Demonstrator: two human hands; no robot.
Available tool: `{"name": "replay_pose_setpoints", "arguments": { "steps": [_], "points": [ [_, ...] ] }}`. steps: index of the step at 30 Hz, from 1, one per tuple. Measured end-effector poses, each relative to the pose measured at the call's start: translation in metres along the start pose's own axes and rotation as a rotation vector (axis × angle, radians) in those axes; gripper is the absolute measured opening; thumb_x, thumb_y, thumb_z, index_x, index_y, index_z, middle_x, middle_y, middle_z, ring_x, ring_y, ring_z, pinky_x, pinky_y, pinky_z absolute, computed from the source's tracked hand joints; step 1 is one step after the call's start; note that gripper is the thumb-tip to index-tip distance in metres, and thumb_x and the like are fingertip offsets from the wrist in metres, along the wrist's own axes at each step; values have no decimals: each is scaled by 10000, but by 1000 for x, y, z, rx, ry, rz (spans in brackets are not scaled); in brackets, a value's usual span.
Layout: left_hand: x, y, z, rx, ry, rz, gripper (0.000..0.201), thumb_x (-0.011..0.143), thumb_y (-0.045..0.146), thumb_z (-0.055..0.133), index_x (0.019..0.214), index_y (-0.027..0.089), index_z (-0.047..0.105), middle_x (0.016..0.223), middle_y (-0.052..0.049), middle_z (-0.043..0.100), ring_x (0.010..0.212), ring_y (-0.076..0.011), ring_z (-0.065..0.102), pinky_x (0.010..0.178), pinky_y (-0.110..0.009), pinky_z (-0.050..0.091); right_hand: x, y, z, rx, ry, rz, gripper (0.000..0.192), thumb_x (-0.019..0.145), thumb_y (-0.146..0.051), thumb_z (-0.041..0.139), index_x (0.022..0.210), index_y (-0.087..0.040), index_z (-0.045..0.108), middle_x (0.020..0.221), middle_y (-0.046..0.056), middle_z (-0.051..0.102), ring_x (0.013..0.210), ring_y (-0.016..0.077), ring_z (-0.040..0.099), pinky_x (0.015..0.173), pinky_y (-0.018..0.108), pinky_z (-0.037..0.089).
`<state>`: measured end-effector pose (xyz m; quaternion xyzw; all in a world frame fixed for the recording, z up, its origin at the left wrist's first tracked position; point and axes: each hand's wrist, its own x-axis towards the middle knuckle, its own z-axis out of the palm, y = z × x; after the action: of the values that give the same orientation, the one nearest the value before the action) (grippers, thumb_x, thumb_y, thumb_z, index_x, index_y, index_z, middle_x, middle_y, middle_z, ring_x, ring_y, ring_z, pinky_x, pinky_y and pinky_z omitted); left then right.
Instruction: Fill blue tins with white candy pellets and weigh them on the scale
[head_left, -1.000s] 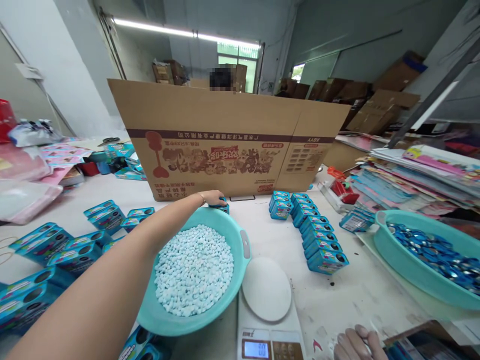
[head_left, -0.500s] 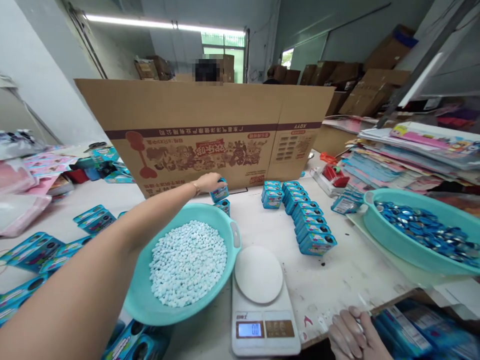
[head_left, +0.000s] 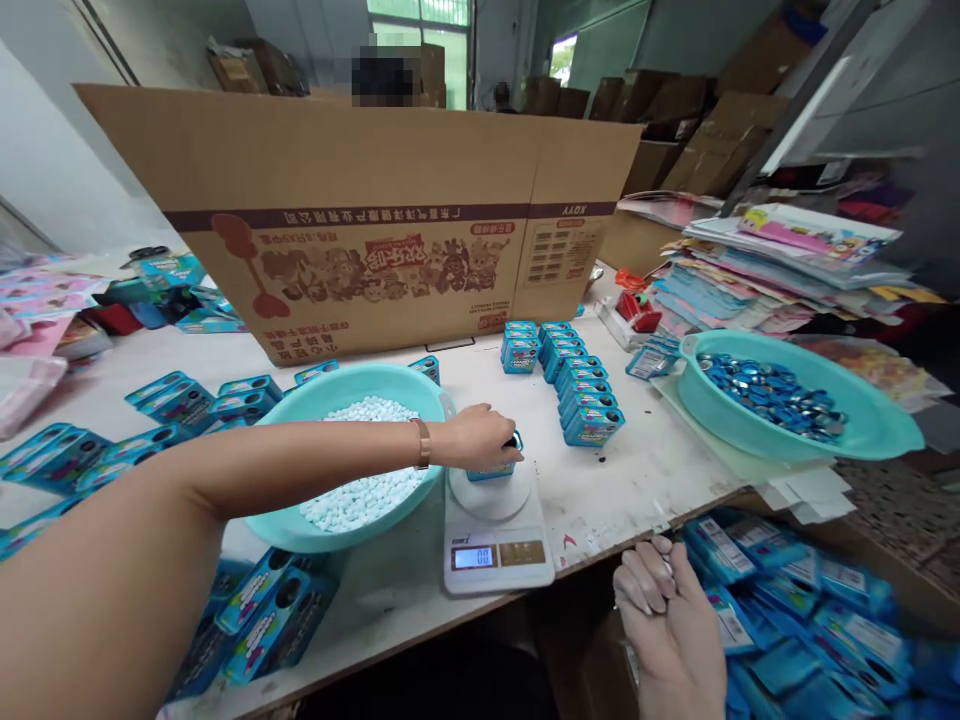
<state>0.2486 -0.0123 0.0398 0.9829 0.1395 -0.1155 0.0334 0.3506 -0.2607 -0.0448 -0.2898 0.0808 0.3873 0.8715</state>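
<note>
The left arm reached in from the lower left, stretched across the near rim of the teal basin (head_left: 300, 525) of pale blue tablets (head_left: 360, 495), wrist level with a band on it; the left hand (head_left: 480, 438) lay palm down, fingers curled over a small blue tin (head_left: 495, 468), gripping it from above on the round white plate of the scale (head_left: 495, 520); the tin sat just right of the basin, touching the plate, most of it hidden under the hand; the scale stood close to the near edge of the tabletop (head_left: 660, 470), its display facing the person, digits too small to be sure of; right of the scale the tabletop lay bare up to a double row of blue tins (head_left: 577, 385), well apart from the hand; behind the scale a tall cardboard box (head_left: 360, 210) walled off the far side; further right of the scale a second teal basin (head_left: 870, 430) overhung the tabletop edge, holding shiny blue pieces hard to make out; the right hand (head_left: 667, 620) hung below the tabletop edge, right of the scale, fingers curled loosely inward, holding nothing visible, its wrist cut off by the frame; beside it lay a blurred heap of blue packets (head_left: 810, 600).
</note>
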Motion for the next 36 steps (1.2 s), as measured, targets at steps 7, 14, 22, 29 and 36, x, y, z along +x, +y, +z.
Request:
{"name": "replay_pose_setpoints", "arguments": {
  "steps": [7,14,22,29,36],
  "points": [
    [-19,-20,-8,-135,66,-44,1200,723,746,572,1532,62,9,1577,-267,193,1459,-418,177,1149,-620,87,-1,-4,-2,-34,-59,-8,253,796,-210,724,786,-192,472,516,-126,321,375,44,293,360,149,333],
    [-51,-35,-2,-167,69,-113,1236,680,674,670,1535,82,1,1593,-256,140,1473,-435,37,1148,-632,23,18,14,18,-100,-49,22,218,815,-218,690,768,-191,479,515,-117,360,365,39,297,355,146,307],
    [-55,-41,15,-252,151,-64,989,726,632,675,1475,124,277,1512,-206,377,1457,-421,140,1134,-662,46,41,29,85,-192,-82,62,205,894,-266,606,752,-185,482,515,-113,348,347,29,278,345,142,274],
    [-48,-35,16,-271,138,-48,934,741,603,697,1447,122,319,1479,-203,423,1455,-418,156,1127,-673,34,55,49,135,-242,-141,65,256,968,-328,498,756,-186,486,511,-113,304,354,30,261,352,143,237],
    [-41,-33,21,-254,146,-53,896,728,621,700,1409,144,366,1417,-200,486,1440,-421,204,1113,-676,78,69,70,152,-384,-199,-40,276,872,-387,641,745,-194,489,517,-119,290,391,39,276,387,151,271]
  ]
}}
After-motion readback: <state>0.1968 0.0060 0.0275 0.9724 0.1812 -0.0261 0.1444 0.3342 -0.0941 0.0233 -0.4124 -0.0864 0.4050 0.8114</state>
